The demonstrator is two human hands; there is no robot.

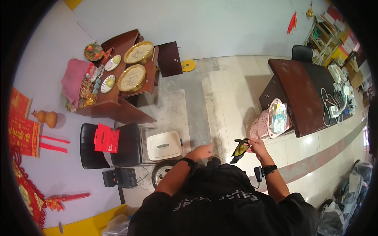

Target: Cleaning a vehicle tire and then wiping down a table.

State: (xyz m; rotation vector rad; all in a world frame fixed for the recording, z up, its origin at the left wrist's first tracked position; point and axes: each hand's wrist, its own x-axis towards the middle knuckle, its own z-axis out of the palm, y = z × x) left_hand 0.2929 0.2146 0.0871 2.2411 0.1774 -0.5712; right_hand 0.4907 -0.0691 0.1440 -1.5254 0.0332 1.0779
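Red and flat, a bag [106, 138] lies on a black chair [128, 148], which holds it up. Next, a pale box [155, 152] has its grey handle [164, 146] on top, easy to grab. The left hand [202, 151] is loosely open and looks empty. The right hand [257, 148] pinches one end of a black and yellow glove, maybe [240, 150], so the rest sticks out free. Last, a pink basket [263, 125] beside the brown worktop [289, 88] keeps packets [278, 118] together.

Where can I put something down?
There's bare floor between the brown table and the desk, and the desk's left side, by the pink basket, is bare. White cables crowd its right side; gold bowls and plates crowd the table.
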